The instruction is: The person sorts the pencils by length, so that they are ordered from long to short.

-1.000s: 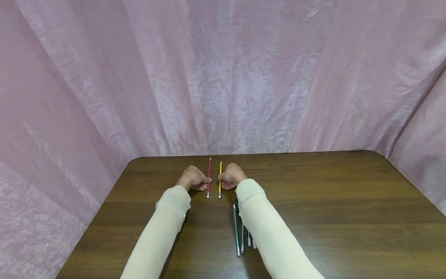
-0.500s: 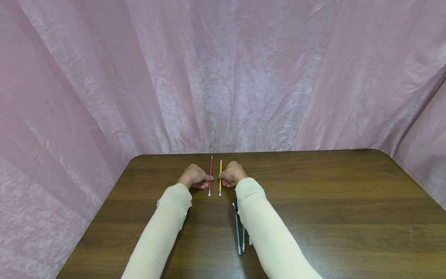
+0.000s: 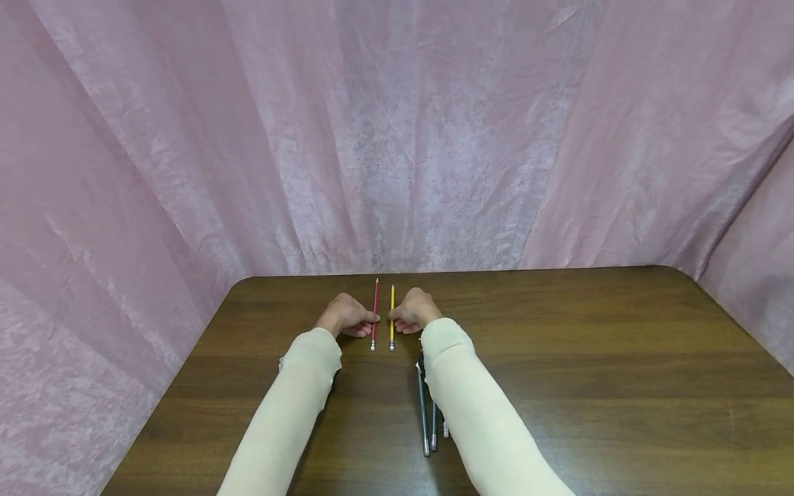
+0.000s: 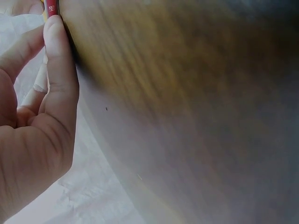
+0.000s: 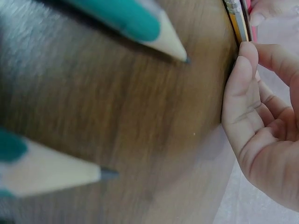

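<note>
Seemingly, left grip [image 3: 349,317] pinches red pencil [image 3: 376,297], right grip [image 3: 414,311] yellow [image 3: 393,299]; green pencils [image 5: 125,19] partly hidden.

Red pencil [image 3: 375,297]: red paint, pale lettering [image 4: 51,8] in the left wrist view. Yellow pencil [image 3: 393,297]: yellow paint, silvery ferrule [image 5: 231,6], whitish eraser [image 3: 391,349]. 2 green pencils [image 5: 121,18] in the right wrist view: blue-green paint, pale bare-wood cones [image 5: 56,170], dark grey leads [image 5: 109,173]. Sleeves [image 3: 276,420]: plain cream with a faint green cast. Table [image 3: 620,358]: brown, streaked with darker wood grain. Curtain [image 3: 403,138]: pink, mottled with a silvery-white sheen
</note>
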### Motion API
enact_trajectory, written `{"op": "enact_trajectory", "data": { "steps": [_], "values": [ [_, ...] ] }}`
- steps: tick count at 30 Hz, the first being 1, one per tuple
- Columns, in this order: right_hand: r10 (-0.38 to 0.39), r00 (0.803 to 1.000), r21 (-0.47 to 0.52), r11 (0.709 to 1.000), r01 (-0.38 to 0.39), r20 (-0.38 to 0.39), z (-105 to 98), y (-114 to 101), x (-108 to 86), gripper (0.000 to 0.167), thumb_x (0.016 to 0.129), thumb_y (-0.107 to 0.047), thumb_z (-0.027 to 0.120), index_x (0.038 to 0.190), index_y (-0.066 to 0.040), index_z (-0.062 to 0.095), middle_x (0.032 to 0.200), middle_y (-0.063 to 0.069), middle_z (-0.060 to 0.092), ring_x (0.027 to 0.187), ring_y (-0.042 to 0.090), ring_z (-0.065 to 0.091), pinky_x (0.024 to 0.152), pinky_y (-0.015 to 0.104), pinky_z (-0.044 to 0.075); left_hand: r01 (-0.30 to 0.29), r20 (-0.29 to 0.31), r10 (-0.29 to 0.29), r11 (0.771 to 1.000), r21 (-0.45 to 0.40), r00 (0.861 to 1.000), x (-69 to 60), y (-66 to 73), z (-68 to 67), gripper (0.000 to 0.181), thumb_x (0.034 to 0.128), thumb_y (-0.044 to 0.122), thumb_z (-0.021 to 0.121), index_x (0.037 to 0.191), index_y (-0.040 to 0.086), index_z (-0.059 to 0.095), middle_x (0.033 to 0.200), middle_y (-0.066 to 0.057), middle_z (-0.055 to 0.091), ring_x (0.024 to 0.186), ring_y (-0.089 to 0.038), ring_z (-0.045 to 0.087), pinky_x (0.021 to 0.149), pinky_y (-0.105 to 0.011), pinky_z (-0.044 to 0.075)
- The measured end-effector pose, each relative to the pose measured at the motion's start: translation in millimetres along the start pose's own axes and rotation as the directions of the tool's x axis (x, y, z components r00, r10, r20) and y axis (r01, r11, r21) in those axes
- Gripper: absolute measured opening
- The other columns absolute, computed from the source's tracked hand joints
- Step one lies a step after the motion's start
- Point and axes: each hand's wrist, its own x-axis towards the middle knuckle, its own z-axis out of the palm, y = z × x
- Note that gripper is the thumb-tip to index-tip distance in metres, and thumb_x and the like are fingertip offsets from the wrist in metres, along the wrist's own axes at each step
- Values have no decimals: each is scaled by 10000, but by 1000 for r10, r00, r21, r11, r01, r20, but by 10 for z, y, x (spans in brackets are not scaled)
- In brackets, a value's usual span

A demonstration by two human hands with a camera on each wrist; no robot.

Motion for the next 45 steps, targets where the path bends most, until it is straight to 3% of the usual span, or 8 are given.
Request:
{"op": "enact_trajectory", "data": {
  "steps": [10, 20, 25, 28, 32, 35, 39, 45],
  "values": [
    [-2, 1000, -21, 1000, 2, 7, -9, 0, -4, 127, 909, -55, 710, 823, 37, 697, 627, 80, 662, 525, 115, 621, 529, 234, 586, -27, 4, 27, 1000, -1, 1000, -15, -19, 13, 185, 876, 34, 752, 731, 0, 643, 546, -32, 613, 436, -49, 581, 495, -179, 564],
    [-34, 997, 23, 999, 32, 76, -89, 1, -48, 157, 928, -84, 692, 823, 31, 673, 658, 66, 649, 557, 113, 627, 616, 261, 614, -25, 24, 26, 1000, -15, 999, -13, 7, -24, 136, 887, 54, 741, 817, -39, 669, 575, -39, 640, 454, -55, 597, 513, -189, 574],
    [-49, 997, -43, 998, 52, 56, -213, -8, -57, 190, 940, -106, 682, 929, 83, 695, 698, 92, 667, 574, 133, 650, 626, 280, 623, -35, 38, 36, 999, -24, 999, 3, -4, -32, 177, 889, 67, 750, 779, -8, 633, 555, -36, 610, 439, -59, 579, 478, -189, 559],
    [-82, 996, -92, 992, 86, 47, -321, -38, -99, 217, 944, -113, 679, 969, 101, 703, 694, 92, 665, 565, 132, 649, 618, 282, 624, -50, 0, 50, 998, 37, 999, -3, 16, -37, 193, 875, 86, 770, 761, -23, 658, 559, -48, 613, 435, -71, 580, 482, -209, 570],
    [-146, 987, -119, 981, 153, 66, -471, -39, -191, 251, 953, -125, 671, 1013, 116, 708, 711, 96, 671, 582, 137, 657, 615, 280, 623, -101, -95, 122, 974, 201, 988, -22, 62, -55, 222, 845, 132, 807, 729, -24, 698, 557, -76, 635, 427, -93, 583, 479, -243, 577],
    [-170, 981, -121, 976, 181, 97, -572, -23, -285, 279, 956, -146, 675, 1035, 120, 700, 743, 105, 681, 617, 152, 672, 639, 289, 627, -149, -112, 188, 947, 286, 976, -62, 111, -73, 221, 849, 167, 809, 744, -5, 720, 581, -81, 658, 453, -107, 598, 514, -269, 592],
    [-200, 970, -131, 967, 219, 141, -698, -9, -415, 307, 961, -168, 670, 1045, 127, 685, 781, 116, 689, 669, 181, 691, 669, 309, 630, -221, -65, 252, 927, 304, 966, -184, 174, -63, 211, 869, 184, 795, 807, -7, 730, 630, -79, 681, 525, -137, 651, 596, -321, 622],
    [-222, 960, -145, 958, 247, 169, -873, 70, -597, 283, 966, -159, 661, 1024, 116, 690, 768, 113, 686, 642, 161, 674, 661, 317, 630, -329, 30, 333, 907, 265, 943, -422, 149, 57, 226, 877, 158, 782, 852, -59, 725, 657, -95, 693, 565, -156, 681, 602, -337, 630]
  ]
}}
